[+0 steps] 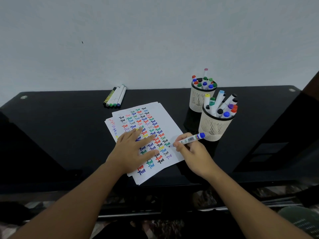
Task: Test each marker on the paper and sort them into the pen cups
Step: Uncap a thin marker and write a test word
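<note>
From the head view, the risk sits at the paper's [174, 131] right edge: the tip of the marker [188, 139] is down close to that edge, so a long stroke could run off onto the black desk [69, 126]. The marker's blue end lies just beside the near cup [214, 126], and a lift or swing could knock that cup, crowded with markers, toward the desk's right side. Loose sheets underneath could also slide if the pressing hand eases.

The left hand [133, 149] lies flat on the paper, fingers straight and spread, pinning it. The right hand [191, 152] is curled round the marker, pinching it near the tip. The far cup [198, 99] stands behind, toward the back edge. Four spare markers [115, 97] lie at the back edge.
</note>
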The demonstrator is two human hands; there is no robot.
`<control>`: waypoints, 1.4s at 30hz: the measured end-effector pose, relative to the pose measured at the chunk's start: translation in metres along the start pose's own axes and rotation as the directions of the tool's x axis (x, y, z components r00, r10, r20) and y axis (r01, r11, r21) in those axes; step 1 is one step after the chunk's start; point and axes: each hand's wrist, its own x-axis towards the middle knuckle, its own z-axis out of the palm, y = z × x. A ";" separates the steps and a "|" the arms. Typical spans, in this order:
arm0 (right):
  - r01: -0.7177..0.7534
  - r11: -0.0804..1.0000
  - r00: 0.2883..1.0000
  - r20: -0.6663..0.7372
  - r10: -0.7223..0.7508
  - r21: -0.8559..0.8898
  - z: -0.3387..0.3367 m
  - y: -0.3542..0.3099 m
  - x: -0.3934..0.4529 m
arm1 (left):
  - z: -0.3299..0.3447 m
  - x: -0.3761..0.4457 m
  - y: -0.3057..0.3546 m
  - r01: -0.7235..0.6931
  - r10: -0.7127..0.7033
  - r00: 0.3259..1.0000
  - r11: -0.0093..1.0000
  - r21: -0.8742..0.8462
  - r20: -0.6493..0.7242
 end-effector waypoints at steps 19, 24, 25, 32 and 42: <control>0.019 0.997 1.000 0.020 -0.017 -0.079 0.001 -0.002 0.002 | 0.001 0.000 0.000 0.011 -0.011 1.000 1.000 -0.012 0.002; -0.002 0.998 1.000 0.004 0.002 -0.062 0.000 -0.002 0.001 | 0.002 0.001 -0.001 0.012 -0.012 1.000 1.000 -0.011 0.004; -0.008 0.998 1.000 0.010 0.009 -0.061 0.000 -0.002 0.002 | 0.002 0.001 -0.001 0.012 -0.012 1.000 1.000 -0.010 0.005; 0.007 0.996 1.000 0.026 -0.005 -0.084 -0.003 -0.007 -0.003 | 0.001 0.000 0.000 0.012 -0.012 1.000 1.000 -0.015 0.002; -0.028 0.999 1.000 0.001 0.028 -0.019 -0.002 -0.007 -0.002 | 0.001 -0.001 0.001 0.016 -0.016 1.000 1.000 -0.016 0.001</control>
